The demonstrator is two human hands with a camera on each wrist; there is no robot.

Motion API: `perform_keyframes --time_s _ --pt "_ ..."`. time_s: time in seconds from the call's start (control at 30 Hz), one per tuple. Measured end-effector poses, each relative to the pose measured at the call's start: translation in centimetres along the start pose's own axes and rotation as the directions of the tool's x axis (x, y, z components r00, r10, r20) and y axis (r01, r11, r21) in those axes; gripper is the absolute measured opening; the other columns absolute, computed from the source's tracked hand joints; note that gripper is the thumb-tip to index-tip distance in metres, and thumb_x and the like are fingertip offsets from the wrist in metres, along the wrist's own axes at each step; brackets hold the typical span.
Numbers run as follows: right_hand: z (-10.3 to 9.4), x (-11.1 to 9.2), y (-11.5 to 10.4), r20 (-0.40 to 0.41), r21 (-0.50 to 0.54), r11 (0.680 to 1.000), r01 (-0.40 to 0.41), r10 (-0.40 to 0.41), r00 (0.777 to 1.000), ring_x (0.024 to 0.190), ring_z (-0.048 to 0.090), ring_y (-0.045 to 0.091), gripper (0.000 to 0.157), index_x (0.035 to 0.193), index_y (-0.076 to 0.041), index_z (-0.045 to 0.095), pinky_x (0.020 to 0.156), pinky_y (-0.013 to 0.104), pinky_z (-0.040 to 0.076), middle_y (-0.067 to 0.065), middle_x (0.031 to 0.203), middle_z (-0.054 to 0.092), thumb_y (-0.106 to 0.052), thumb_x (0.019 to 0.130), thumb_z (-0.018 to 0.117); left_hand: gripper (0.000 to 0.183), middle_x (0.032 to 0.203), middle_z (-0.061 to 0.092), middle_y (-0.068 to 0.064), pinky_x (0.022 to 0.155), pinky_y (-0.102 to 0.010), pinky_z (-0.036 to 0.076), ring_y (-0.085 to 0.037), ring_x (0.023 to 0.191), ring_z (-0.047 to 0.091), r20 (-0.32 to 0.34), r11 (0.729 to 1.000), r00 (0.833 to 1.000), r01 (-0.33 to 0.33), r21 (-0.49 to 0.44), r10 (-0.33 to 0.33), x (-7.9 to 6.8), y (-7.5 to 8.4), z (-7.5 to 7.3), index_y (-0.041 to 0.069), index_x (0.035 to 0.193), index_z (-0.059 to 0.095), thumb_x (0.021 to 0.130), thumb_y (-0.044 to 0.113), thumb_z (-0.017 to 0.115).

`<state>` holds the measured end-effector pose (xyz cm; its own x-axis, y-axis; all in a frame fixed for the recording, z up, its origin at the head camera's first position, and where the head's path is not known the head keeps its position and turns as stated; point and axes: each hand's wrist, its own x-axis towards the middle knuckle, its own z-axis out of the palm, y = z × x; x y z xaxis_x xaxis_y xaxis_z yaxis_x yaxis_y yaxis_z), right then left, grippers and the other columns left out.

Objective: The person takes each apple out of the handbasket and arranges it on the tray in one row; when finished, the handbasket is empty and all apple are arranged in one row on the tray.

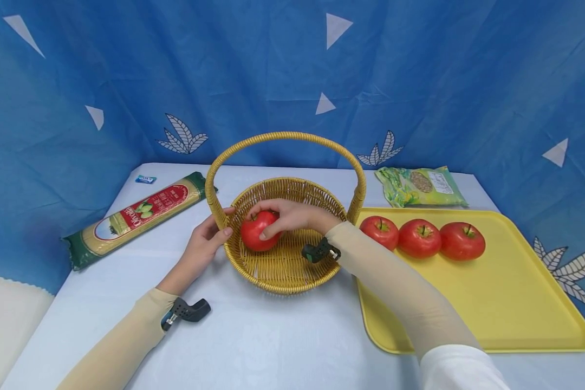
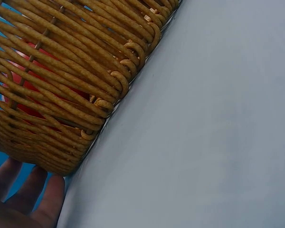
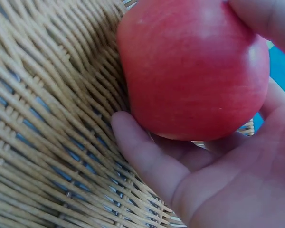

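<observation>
A red apple (image 1: 259,232) sits at the left inside of a round wicker basket (image 1: 283,281) with a tall arched handle. My right hand (image 1: 292,215) reaches into the basket and grips that apple; the right wrist view shows the fingers and thumb around the apple (image 3: 194,71), close to the woven wall. At the basket's left side, my left hand (image 1: 206,242) holds the rim by the foot of the handle. In the left wrist view its fingertips (image 2: 52,190) touch the outer weave, and red shows through the gaps.
Three more apples (image 1: 420,238) lie in a row on a yellow tray (image 1: 492,309) at right. Behind the tray is a green-yellow packet (image 1: 419,187). A long pasta packet (image 1: 136,216) and a small blue wrapper (image 1: 145,179) lie left on the white table. Blue curtain surrounds it.
</observation>
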<state>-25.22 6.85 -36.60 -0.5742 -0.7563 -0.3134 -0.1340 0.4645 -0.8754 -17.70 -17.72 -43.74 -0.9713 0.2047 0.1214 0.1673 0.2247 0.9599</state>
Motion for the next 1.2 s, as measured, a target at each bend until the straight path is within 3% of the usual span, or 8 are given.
perform_keyframes --time_s 0.23,0.6,0.83,1.03,1.2 --pt "-0.03 0.03 0.08 0.025 0.005 1.000 0.018 -0.018 1.000 0.124 0.055 0.024 0.055 0.135 -0.015 0.059 0.098 0.036 0.056 0.009 0.138 0.057 -0.015 0.083 0.077 0.048 0.158 0.046 -0.013 0.099 -0.009 0.044 -0.033 0.145 0.044 -0.001 1.000 1.000 0.000 0.009 0.000 0.01 0.03 0.00 0.012 0.152 0.045 0.105 0.016 0.054" --pt "-0.03 0.15 -0.11 0.001 -0.036 0.999 0.023 -0.023 1.000 0.121 0.057 0.024 0.048 0.126 -0.013 0.062 0.097 0.034 0.056 0.009 0.134 0.059 -0.012 0.080 0.079 0.048 0.158 0.046 -0.013 0.100 -0.009 0.043 -0.033 0.145 0.044 -0.002 1.000 1.000 -0.007 0.010 0.007 0.01 0.00 0.01 0.011 0.152 0.045 0.104 0.014 0.054" --pt "-0.03 0.18 0.04 0.000 -0.033 0.999 0.020 -0.020 1.000 0.120 0.057 0.023 0.047 0.124 -0.014 0.062 0.097 0.034 0.056 0.008 0.133 0.059 -0.013 0.080 0.080 0.048 0.158 0.047 -0.012 0.108 -0.023 0.044 -0.032 0.145 0.045 -0.004 1.000 1.000 0.003 0.026 -0.003 0.05 -0.04 0.05 0.012 0.152 0.046 0.104 0.014 0.054" --pt "-0.13 0.12 -0.01 -0.008 -0.068 0.997 0.035 -0.036 0.999 0.120 0.058 0.023 0.046 0.123 -0.014 0.063 0.098 0.035 0.056 0.008 0.133 0.060 -0.015 0.081 0.080 0.048 0.158 0.046 -0.013 0.105 -0.016 0.044 -0.033 0.145 0.044 -0.003 1.000 1.000 -0.005 0.023 0.005 0.02 0.27 0.07 0.011 0.152 0.045 0.104 0.014 0.054" --pt "-0.42 -0.22 -0.37 -0.012 -0.100 0.994 0.045 -0.047 0.999 0.119 0.059 0.023 0.047 0.124 -0.015 0.063 0.097 0.034 0.057 0.007 0.132 0.061 -0.017 0.080 0.081 0.049 0.158 0.046 -0.015 0.106 -0.020 0.045 -0.035 0.145 0.044 0.001 0.999 1.000 -0.008 0.032 0.008 0.05 0.40 0.10 0.011 0.152 0.045 0.104 0.014 0.054"
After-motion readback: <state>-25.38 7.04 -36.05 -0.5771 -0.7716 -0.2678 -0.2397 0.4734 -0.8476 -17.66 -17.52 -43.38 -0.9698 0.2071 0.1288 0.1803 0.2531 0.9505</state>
